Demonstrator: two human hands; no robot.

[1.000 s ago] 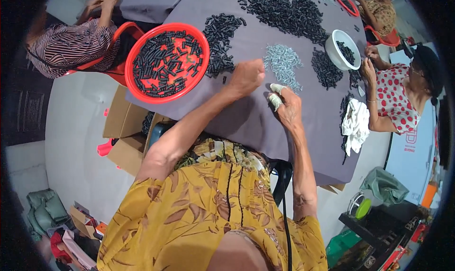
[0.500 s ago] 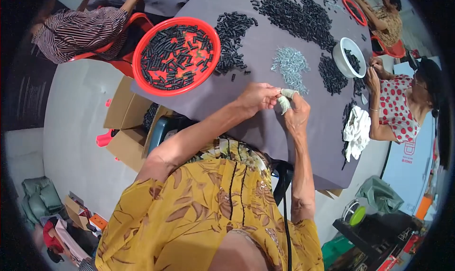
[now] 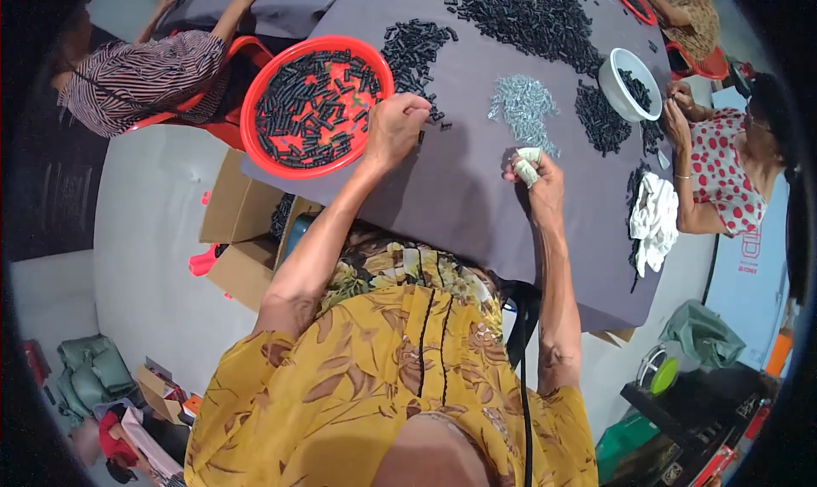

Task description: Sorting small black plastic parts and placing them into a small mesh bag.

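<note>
My left hand (image 3: 396,131) hovers by the right rim of a red basin (image 3: 247,117) of short black cylindrical pieces (image 3: 294,112). Its fingers are curled in, and what they hold, if anything, is hidden. A loose heap of the same black pieces (image 3: 415,51) lies just beyond it. My right hand (image 3: 543,189) is closed over the grey cloth, below a pile of small silver metal parts (image 3: 521,108), possibly screws. Pale wrappings (image 3: 528,168) cover its thumb and a finger. Whatever sits between those fingertips is too small to name.
Larger black heaps (image 3: 532,23) spread over the grey tablecloth (image 3: 459,189). A white bowl (image 3: 625,104) and a white cloth (image 3: 654,223) lie at the right, near a person in a red-dotted top (image 3: 723,176). An open cardboard box (image 3: 234,206) stands below the basin.
My hands were together at the fingertips; now they are apart. The left has swung left to the basin's rim, while the right has stayed near the silver pile.
</note>
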